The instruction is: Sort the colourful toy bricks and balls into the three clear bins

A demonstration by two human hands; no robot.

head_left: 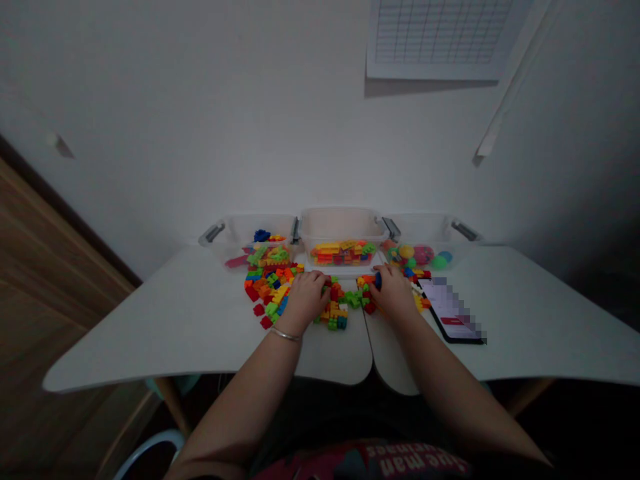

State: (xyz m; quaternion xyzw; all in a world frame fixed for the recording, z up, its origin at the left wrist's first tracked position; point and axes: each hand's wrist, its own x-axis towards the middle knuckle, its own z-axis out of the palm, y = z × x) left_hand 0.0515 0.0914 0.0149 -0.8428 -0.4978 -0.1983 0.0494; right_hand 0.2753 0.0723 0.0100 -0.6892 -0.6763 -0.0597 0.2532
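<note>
Loose toy building bricks (273, 293) in many colours lie heaped on the white table. My left hand (307, 299) rests over the heap, palm down, a bracelet on its wrist. Its fingers curl at the tips beside red bricks (335, 292); what they grip, if anything, is hidden. My right hand (393, 292) is at the right part of the heap, thumb and fingers closed on a dark blue piece (378, 281). Between the hands lie green bricks (354, 299). Orange bricks (364, 282) sit just left of the right fingers.
Three clear plastic boxes stand along the wall: a left box (240, 227) and a middle box (345, 230) with bricks, and a right box (425, 227) with coloured balls. A phone (447, 310) lies right of my right hand. Two tabletops (340, 363) meet at a seam.
</note>
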